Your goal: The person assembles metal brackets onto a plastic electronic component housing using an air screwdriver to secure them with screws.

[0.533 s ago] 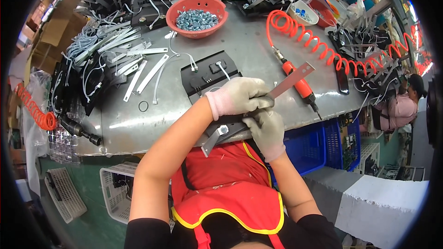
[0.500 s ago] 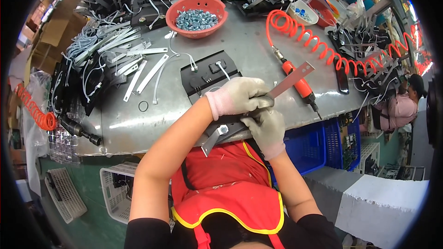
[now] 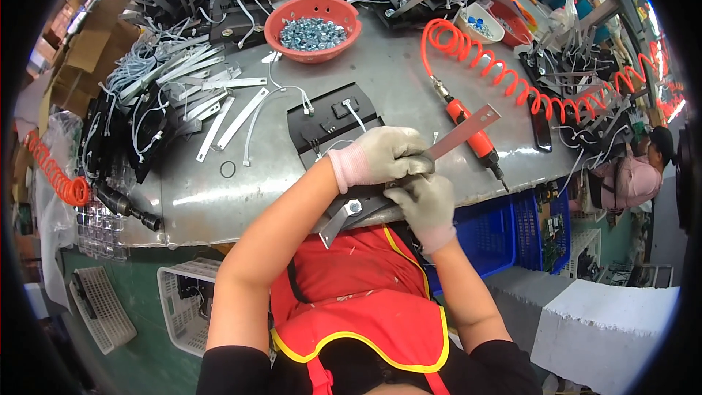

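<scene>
**Gloved hands clamp a metal strip at the bench edge**

Left hand (image 3: 380, 157), in a pale knit glove, is curled into a fist over the middle of a long flat metal strip (image 3: 468, 126), holding it tight. That strip runs on a slant: its upper end pokes out past the knuckles toward the orange pneumatic screwdriver (image 3: 472, 134), and its lower end, carrying a hex nut (image 3: 354, 207), sticks out below the wrist over the red apron (image 3: 365, 300). The right hand (image 3: 428, 205), gloved the same way, sits just beneath and touching the left, fingers closed around the underside of the strip and a dark part against it; exactly what the fingers pinch is hidden.

Taking the strip as the landmark: a black plate with white wires (image 3: 333, 121) lies just behind it on the steel bench (image 3: 409, 80). The screwdriver lies just to its right, trailing a coiled orange air hose (image 3: 475, 55). Farther behind sits a red bowl of nuts (image 3: 313, 18). Loose strips (image 3: 219, 106) are scattered well to its left.
</scene>
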Tool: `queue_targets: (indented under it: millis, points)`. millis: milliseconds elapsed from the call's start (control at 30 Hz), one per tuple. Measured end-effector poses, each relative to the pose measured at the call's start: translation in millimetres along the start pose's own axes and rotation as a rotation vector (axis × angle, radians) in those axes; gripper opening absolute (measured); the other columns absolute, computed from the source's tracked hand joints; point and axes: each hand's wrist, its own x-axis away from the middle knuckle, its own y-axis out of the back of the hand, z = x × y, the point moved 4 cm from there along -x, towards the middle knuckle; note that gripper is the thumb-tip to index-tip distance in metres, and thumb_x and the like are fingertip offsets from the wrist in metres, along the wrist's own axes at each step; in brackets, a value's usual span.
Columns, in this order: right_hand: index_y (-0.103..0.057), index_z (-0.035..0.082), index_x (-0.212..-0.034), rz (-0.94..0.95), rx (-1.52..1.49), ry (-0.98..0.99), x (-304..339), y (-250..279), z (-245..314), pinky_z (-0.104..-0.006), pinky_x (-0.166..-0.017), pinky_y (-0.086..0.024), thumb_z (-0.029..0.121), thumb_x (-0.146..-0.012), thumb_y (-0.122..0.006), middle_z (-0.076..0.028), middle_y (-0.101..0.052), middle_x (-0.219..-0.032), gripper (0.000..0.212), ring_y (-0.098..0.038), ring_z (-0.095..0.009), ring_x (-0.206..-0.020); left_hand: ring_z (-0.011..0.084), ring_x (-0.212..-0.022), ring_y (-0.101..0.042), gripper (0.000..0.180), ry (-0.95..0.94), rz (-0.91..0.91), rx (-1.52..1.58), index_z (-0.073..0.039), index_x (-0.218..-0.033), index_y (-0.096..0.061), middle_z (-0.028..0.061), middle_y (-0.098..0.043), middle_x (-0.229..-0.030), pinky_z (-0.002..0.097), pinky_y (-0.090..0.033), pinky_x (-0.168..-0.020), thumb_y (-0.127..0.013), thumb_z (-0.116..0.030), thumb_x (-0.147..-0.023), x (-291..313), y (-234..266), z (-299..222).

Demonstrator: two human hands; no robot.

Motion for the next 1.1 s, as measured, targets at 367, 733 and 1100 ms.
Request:
queue_targets:
  millis: [367,733,1100]
  points:
    - [-0.057,0.005,-0.118,0.189,0.482,-0.249,-62,45,-155,-0.0426,-0.094,-0.042,0.018,-0.071,-0.074,-0.018,-0.052,-0.124,0.051,-0.050,-0.035,-0.112,0.0058,-0.072,-0.057,0.023,0.347,0.286,0.509,-0.002,-0.094,-0.062,0.0030,-0.066,-0.086,0.0241,-0.047,-0.063,-0.049,-0.022,-0.094,5,-21,11]
    - [-0.054,0.008,-0.112,0.012,-0.788,-0.789,-19,76,-108,-0.0253,-0.063,-0.042,0.019,-0.075,-0.071,-0.003,-0.054,-0.088,0.042,-0.052,-0.011,-0.075,0.0081,-0.069,-0.051,0.025,0.290,0.309,0.592,-0.002,-0.109,-0.059,0.0005,-0.063,-0.083,0.0232,-0.044,-0.063,-0.047,-0.019,-0.094,13,-32,28]
    - [-0.048,0.012,-0.117,-0.449,-1.241,-0.030,-20,69,22,-0.0318,-0.069,-0.041,0.011,-0.071,-0.065,-0.007,-0.055,-0.097,0.050,-0.049,-0.014,-0.070,0.0151,-0.074,-0.056,0.028,0.337,0.338,0.525,-0.002,-0.098,-0.063,0.0083,-0.063,-0.082,0.0299,-0.047,-0.069,-0.046,-0.024,-0.092,10,-20,25]
